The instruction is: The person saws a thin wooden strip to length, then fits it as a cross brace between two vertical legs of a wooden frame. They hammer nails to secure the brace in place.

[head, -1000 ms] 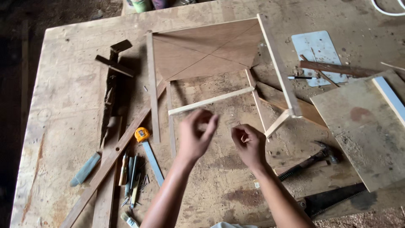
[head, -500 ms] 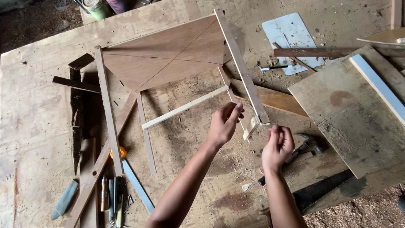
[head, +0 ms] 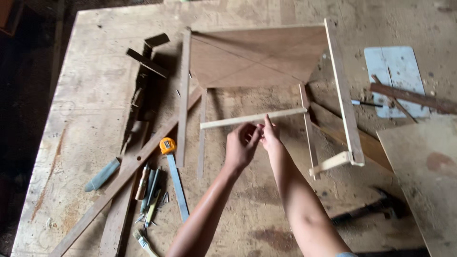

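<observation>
1. I have both hands meeting under the thin pale wooden crossbar [head: 253,118] of the small wooden frame with a brown plywood panel [head: 257,57]. My left hand [head: 240,148] is curled, fingertips pinched together just below the bar. Whether something tiny sits between them, I cannot tell.

2. My right hand [head: 270,137] is right against the left, index finger up and touching the bar's underside, the other fingers folded in. No clamp on the bar itself that I can see; it reads as steadying the bar.

3. The crossbar spans from the frame's thin left upright [head: 202,138] to the right one [head: 309,128], slightly tilted, its left end a bit lower. The frame lies on the worn wooden workbench [head: 95,95], panel at the far side, legs pointing towards me, so the bar is in easy reach.

4. Left of my arms: a yellow tape measure with its steel blade pulled out [head: 167,145], and beside it a cluster of chisels and pencils [head: 148,190] with loose nails. A blue-grey flat tool [head: 102,174] lies further left.

5. Long dark wooden battens [head: 128,176] run diagonally under the frame's left side, close to my left forearm.

6. On the right: a hammer with a dark handle [head: 366,209] near my right elbow, a large plywood board [head: 423,181], and a pale blue sheet [head: 395,78] with a rusty strip across it, well apart.
</observation>
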